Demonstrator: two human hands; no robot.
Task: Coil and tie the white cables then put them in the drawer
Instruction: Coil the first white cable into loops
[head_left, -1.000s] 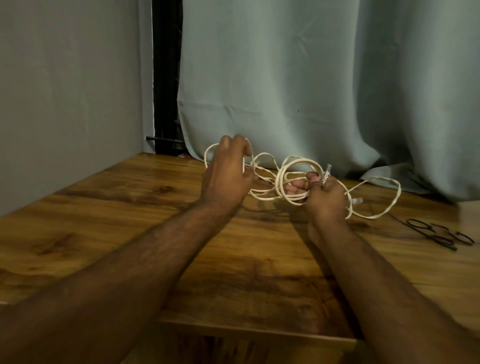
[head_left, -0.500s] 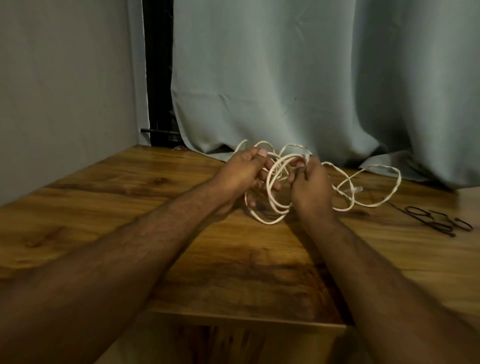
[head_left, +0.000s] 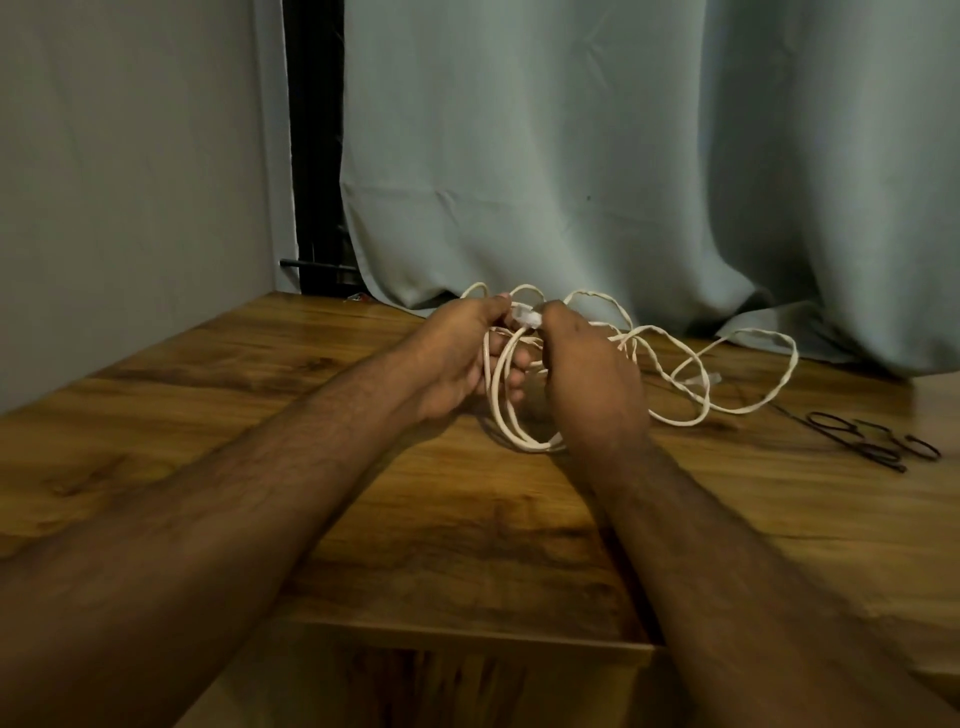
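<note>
A white cable (head_left: 691, 384) lies partly coiled at the middle of the wooden table (head_left: 208, 415). My left hand (head_left: 462, 353) holds several loops of it, and these hang down between my two hands. My right hand (head_left: 592, 374) pinches the cable's clear plug end (head_left: 524, 315) right beside my left thumb. The loose remainder trails to the right on the table, with a second plug (head_left: 709, 378) lying inside a loop. No drawer is in view.
Thin black ties or loops (head_left: 872, 441) lie on the table at the right. A pale curtain (head_left: 623, 156) hangs behind the table and touches its back edge. A grey wall (head_left: 130, 182) closes the left side.
My hands have come together: the left moved right with its loops toward the right hand, and the hanging coil is now tighter. The loose tail on the right has barely shifted.
</note>
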